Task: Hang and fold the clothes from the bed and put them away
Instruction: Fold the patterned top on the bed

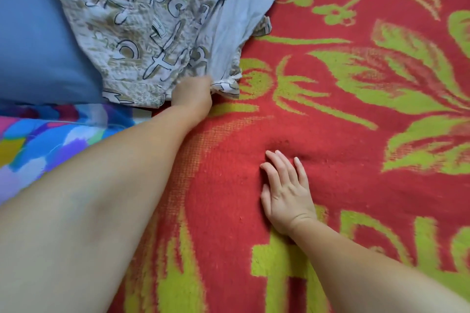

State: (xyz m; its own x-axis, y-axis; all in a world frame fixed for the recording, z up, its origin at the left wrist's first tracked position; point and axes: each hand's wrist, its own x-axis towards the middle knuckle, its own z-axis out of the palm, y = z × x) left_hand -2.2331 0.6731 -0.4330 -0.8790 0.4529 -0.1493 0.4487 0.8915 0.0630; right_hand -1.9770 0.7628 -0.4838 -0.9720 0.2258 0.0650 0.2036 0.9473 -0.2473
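We see a crumpled grey-white printed garment (157,23) lying on the bed, partly over a blue pillow (38,40) and partly on a red blanket with green flowers (356,114). Our left hand (193,93) grips its lower hem, fingers curled into the cloth. Our right hand (284,190) rests flat on the blanket, fingers straight, holding nothing. The garment is still unfolded, so folding and putting away seem barely begun.
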